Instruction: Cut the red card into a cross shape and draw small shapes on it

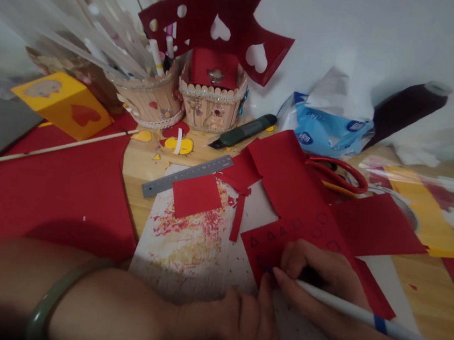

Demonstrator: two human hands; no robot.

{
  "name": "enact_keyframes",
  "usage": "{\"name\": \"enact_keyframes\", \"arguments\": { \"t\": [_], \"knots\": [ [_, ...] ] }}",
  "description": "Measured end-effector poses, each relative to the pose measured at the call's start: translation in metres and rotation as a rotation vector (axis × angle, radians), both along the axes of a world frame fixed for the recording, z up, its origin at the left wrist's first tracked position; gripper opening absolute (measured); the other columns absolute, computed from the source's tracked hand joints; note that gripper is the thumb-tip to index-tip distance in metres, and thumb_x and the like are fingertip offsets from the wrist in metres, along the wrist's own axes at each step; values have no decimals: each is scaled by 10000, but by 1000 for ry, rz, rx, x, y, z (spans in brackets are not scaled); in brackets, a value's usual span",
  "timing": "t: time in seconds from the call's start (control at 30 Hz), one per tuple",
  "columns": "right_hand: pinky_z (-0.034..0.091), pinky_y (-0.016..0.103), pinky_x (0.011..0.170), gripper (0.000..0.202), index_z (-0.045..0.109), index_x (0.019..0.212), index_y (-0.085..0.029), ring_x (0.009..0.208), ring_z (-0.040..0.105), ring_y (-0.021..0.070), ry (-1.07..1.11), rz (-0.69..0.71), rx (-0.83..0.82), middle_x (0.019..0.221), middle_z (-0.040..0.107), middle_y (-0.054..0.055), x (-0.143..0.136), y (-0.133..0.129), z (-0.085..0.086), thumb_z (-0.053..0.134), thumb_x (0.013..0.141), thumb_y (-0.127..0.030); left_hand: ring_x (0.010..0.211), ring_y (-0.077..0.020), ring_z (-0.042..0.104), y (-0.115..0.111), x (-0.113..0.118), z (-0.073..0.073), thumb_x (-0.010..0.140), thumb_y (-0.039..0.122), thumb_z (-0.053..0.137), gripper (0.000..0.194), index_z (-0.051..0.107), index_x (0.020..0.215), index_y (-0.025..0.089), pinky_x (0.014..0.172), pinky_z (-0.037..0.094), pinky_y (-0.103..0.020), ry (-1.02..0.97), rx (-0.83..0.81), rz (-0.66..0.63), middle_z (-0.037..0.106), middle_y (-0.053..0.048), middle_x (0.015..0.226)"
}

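Note:
My right hand [321, 277] is closed on a long white marker [358, 312] with a blue band, its tip near the lower left part of a red paper [308, 200]. Small triangles and circles are drawn in dark lines on that paper. Beside the marker's tip, my left hand [247, 323] reaches the paper's lower edge with its fingers bent; what they grip, if anything, is hidden. A green bangle circles my left forearm.
A grey ruler [188, 175], a small red rectangle [196, 196] and a cutter [243, 131] lie ahead. Red-handled scissors [348, 174] rest at the right. Behind stand decorated baskets [213, 106], a yellow box [63, 104] and a blue tissue pack [328, 129].

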State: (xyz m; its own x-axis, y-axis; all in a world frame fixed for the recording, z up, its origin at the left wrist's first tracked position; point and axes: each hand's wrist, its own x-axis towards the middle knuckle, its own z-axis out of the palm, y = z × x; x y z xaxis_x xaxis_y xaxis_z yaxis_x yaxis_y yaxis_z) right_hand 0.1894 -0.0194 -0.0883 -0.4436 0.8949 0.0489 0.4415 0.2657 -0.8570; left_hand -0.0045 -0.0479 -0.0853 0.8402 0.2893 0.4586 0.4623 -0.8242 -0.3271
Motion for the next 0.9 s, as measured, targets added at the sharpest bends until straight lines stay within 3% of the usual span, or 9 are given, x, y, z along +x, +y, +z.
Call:
{"name": "enact_keyframes", "arguments": {
  "t": [0.17,0.37,0.53,0.67,0.8,0.9],
  "knots": [
    [335,225,448,288,400,688,-242,492,428,109,-30,13,-4,583,483,-61,3,-1,-5,575,916,-216,512,-98,550,3,-3,3,961,138,495,272,760,901,143,438,336,-243,19,-1,-48,794,-65,894],
    [315,195,389,285,389,618,-236,420,404,93,-60,-120,73,512,467,-63,-6,2,6,557,840,-180,498,-108,525,-1,1,-2,935,100,473,300,762,862,140,424,298,-277,-27,1,7,791,-73,947],
    [375,180,412,278,455,603,-229,464,457,103,70,-235,5,535,528,-46,-7,8,19,617,830,-231,485,-94,531,-1,0,-2,953,115,472,287,730,830,132,419,324,-248,-1,-4,-27,789,-83,951],
    [304,176,354,291,482,583,-226,408,397,88,109,-345,-49,485,473,-63,-3,13,24,679,790,-279,474,-86,522,3,-4,3,965,116,451,294,728,866,130,403,324,-231,53,-1,-53,792,-72,934],
    [311,196,379,241,476,633,-232,437,413,97,84,-318,-77,531,494,-56,0,12,22,657,792,-245,515,-90,550,4,-5,6,956,112,451,281,726,897,122,431,377,-219,80,-37,-82,780,-100,1020],
    [327,222,417,237,472,643,-235,462,420,108,12,-256,-61,536,505,-46,4,9,17,624,825,-223,486,-91,524,3,-4,5,958,134,463,272,703,831,128,405,341,-231,50,-37,-69,783,-101,1002]
  ]
}}
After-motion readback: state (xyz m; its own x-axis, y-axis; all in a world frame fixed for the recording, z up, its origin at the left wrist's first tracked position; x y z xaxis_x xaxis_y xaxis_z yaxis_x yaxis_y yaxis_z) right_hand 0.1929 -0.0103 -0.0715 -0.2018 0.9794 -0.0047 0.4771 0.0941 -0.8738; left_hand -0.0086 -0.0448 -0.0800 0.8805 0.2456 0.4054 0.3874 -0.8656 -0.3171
